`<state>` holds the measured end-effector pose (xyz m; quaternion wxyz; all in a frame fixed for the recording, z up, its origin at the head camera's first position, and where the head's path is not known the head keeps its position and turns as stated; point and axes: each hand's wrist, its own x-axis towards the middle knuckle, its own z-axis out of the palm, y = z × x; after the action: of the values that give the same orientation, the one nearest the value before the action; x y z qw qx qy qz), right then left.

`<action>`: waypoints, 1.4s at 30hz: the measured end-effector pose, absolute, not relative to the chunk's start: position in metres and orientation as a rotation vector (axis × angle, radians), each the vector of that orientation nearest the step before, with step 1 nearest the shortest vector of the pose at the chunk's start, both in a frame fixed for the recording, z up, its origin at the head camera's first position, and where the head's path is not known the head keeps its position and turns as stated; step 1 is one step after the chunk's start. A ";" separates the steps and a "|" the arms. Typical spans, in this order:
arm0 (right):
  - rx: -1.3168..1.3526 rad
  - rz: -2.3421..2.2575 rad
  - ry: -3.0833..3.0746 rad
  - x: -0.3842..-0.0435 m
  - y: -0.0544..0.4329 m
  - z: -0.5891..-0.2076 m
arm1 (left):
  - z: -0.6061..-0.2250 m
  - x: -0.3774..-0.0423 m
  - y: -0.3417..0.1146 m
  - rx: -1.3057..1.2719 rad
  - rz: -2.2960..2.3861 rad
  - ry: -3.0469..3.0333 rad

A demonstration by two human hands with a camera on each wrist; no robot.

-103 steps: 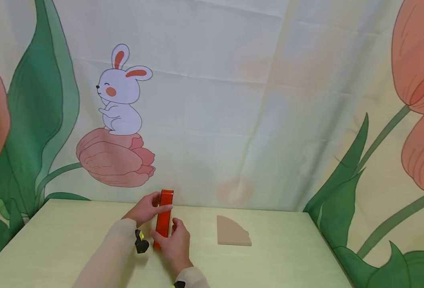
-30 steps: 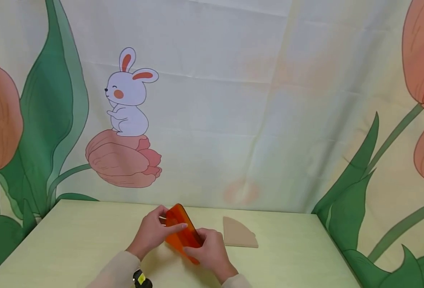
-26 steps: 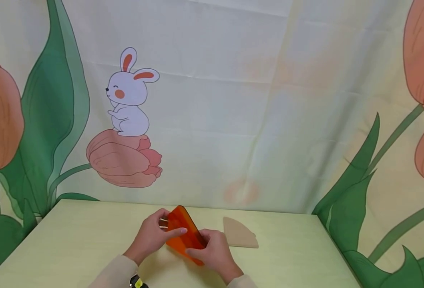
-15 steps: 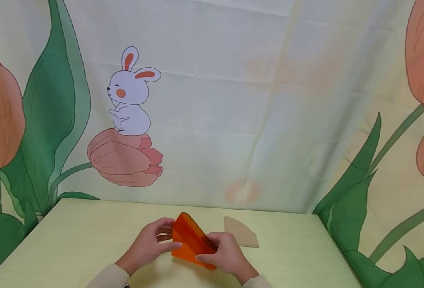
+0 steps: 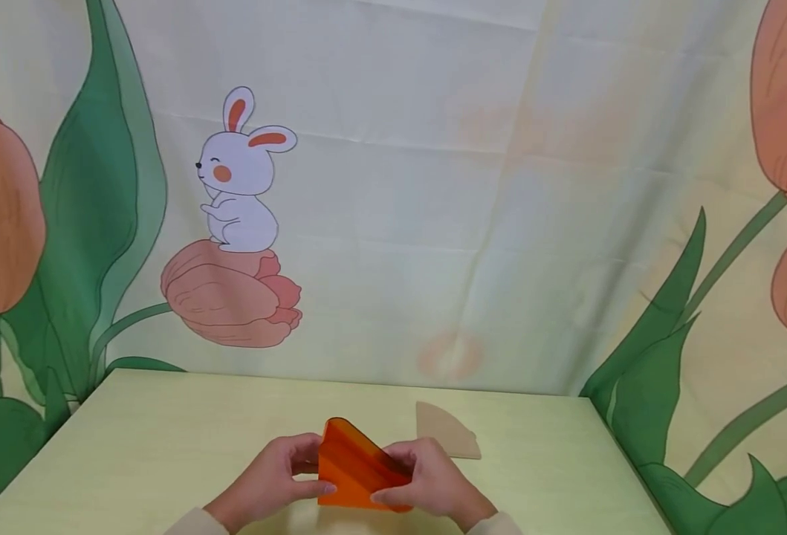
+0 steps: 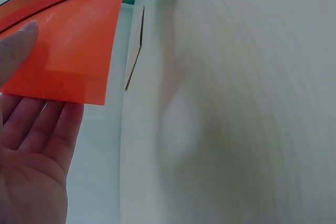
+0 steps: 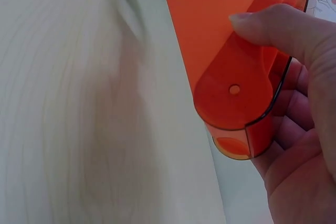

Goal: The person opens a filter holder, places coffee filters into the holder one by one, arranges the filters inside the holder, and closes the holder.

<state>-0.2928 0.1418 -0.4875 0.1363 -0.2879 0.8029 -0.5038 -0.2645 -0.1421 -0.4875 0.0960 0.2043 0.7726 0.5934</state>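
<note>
Both hands hold an orange see-through plastic case [image 5: 346, 479] above the pale table. It looks like a holder for coffee filters, wedge-shaped, with a dark-edged rounded spine. My left hand [image 5: 269, 475] grips its left side, thumb on the front face and fingers behind. On the right end, my right hand [image 5: 436, 479] grips it with the thumb across the front. The right wrist view shows a rounded end [image 7: 233, 106] with a small round stud. Tan fan-shaped papers [image 5: 443, 431], like cone coffee filters, lie flat behind the right hand.
The pale wood-look table [image 5: 547, 468] runs back to a hanging cloth backdrop [image 5: 380, 223] printed with a rabbit and tulips. The cloth continues along the table's right side.
The case, first held narrow side on, has been turned to show its broad front face. Over the last second both hands have brought it nearer and lower. The tan papers have stayed put.
</note>
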 end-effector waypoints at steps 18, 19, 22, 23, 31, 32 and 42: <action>-0.880 -1.445 2.173 -0.280 0.128 -0.494 | -0.492 -0.249 -0.148 0.492 1.720 2.148; -0.869 -1.443 2.173 -0.280 0.127 -0.496 | -0.493 -0.249 -0.149 0.483 1.721 2.141; -0.869 -1.426 2.186 -0.281 0.124 -0.500 | -0.496 -0.250 -0.151 0.470 1.729 2.123; -0.870 -1.420 2.192 -0.281 0.124 -0.500 | -0.497 -0.251 -0.151 0.467 1.732 2.121; -0.823 -1.376 2.224 -0.283 0.119 -0.504 | -0.503 -0.252 -0.154 0.473 1.765 2.086; -0.804 -1.378 2.219 -0.283 0.118 -0.504 | -0.504 -0.252 -0.154 0.472 1.768 2.080; -0.790 -1.427 2.178 -0.282 0.116 -0.513 | -0.511 -0.254 -0.157 0.469 1.764 2.066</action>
<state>-0.2817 0.1157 -0.5130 0.2086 -0.2838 0.7828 -0.5130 -0.2544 -0.1566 -0.5111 0.1912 0.1671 0.7354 0.6282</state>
